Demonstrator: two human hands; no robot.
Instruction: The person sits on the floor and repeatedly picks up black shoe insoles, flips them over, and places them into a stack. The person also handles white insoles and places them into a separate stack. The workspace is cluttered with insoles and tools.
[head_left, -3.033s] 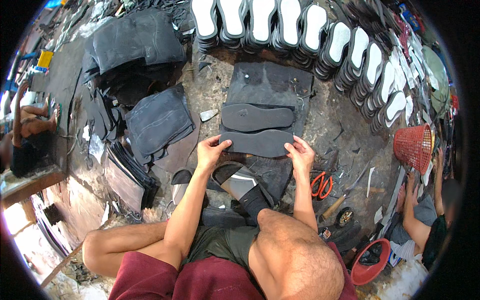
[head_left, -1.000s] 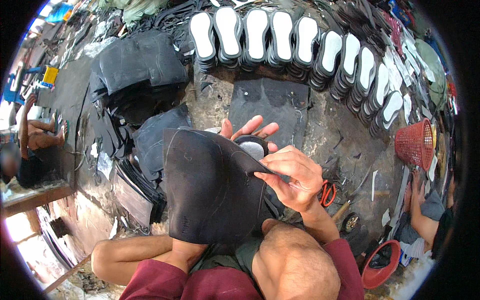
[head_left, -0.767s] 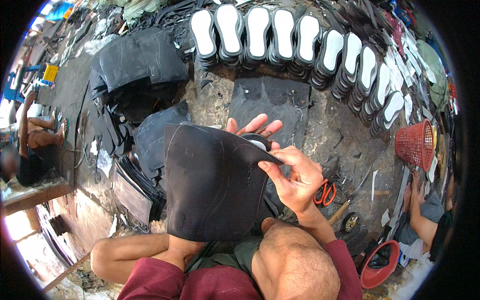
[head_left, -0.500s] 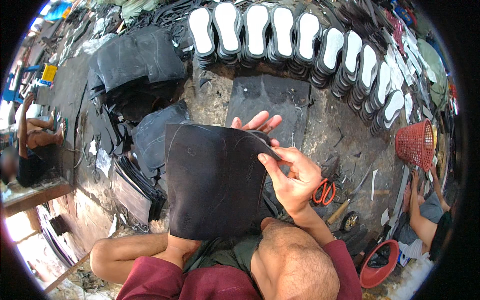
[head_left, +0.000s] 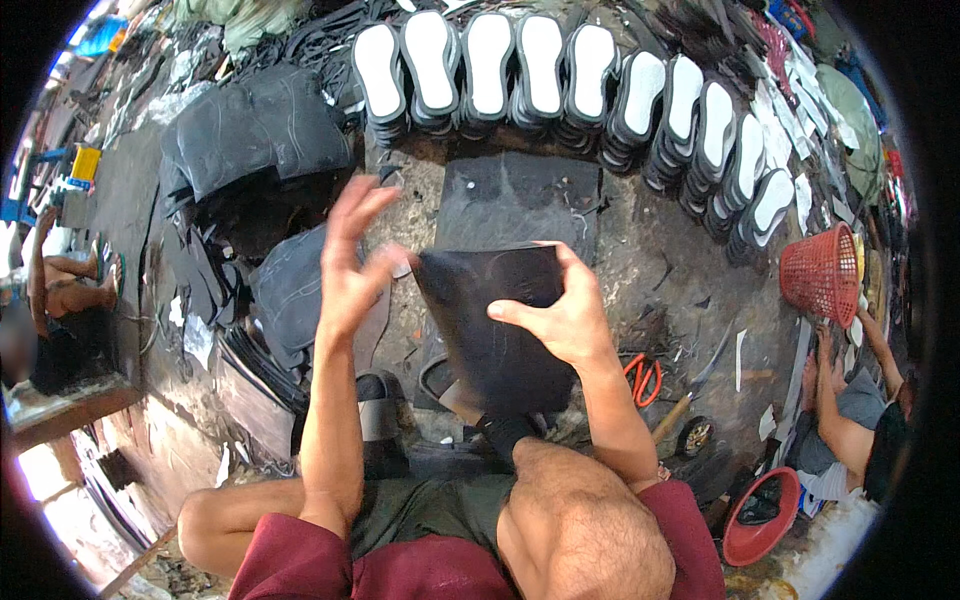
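Note:
A black rubber-like sheet (head_left: 490, 340) with faint traced lines hangs upright over my lower legs. My right hand (head_left: 565, 315) grips its right side, thumb across the near face and fingers behind the top edge. My left hand (head_left: 350, 270), a little smeared by motion, is raised at the sheet's upper left corner. Its fingers are spread, and the thumb tip lies close to that corner; whether they touch I cannot tell. Beyond the sheet, a flat black board (head_left: 520, 195) lies on the ground.
Stacks of sole shapes with white tops (head_left: 488, 70) curve along the far side. Black sheets (head_left: 260, 130) are piled at left. Orange-handled scissors (head_left: 645, 380), a wooden-handled knife (head_left: 675, 415), a red basket (head_left: 822, 275) and a red basin (head_left: 765, 545) are at right. Other people sit at both sides.
My left hand has come out from behind the sheet and moved left, fingers spreading. The sheet has shifted right and turned, and my right hand now holds its side instead of pinching a corner.

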